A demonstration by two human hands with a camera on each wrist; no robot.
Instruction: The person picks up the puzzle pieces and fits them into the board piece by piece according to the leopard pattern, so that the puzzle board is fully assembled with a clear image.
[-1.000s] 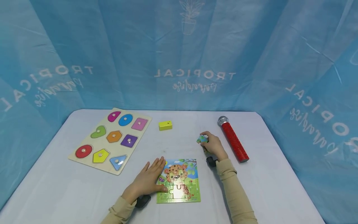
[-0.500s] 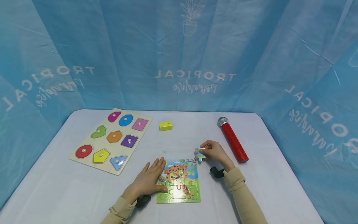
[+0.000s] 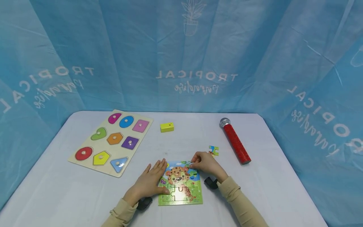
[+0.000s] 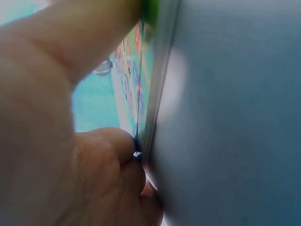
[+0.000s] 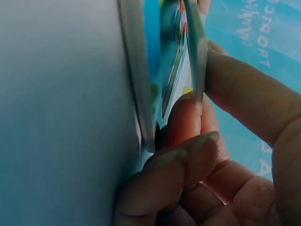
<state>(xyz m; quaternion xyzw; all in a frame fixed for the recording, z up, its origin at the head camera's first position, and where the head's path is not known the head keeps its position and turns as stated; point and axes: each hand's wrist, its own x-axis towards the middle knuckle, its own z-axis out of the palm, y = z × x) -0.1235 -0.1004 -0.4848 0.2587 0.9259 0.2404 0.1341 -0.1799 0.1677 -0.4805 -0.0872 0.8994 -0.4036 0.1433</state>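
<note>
Glossy printed cardboard jigsaw puzzle (image 3: 181, 184); pale wooden shape board (image 3: 110, 141) with smooth painted pieces; microphone (image 3: 234, 140) with rough red glitter body and metallic mesh head; matt pale cloth over the table (image 3: 269, 176); thin, creased blue backdrop sheeting (image 3: 255, 56).

white table (image 3: 71, 192) bears jigsaw (image 3: 181, 184), shape board (image 3: 110, 142), yellow block (image 3: 167, 127), microphone (image 3: 234, 141), loose piece (image 3: 214, 150).

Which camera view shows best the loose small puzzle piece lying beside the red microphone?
The head view shows it best: the small loose puzzle piece lies flat on the white table, just left of the red glitter microphone, apart from both hands. Neither wrist view shows it; they show only close fingers and puzzle edges.
</note>
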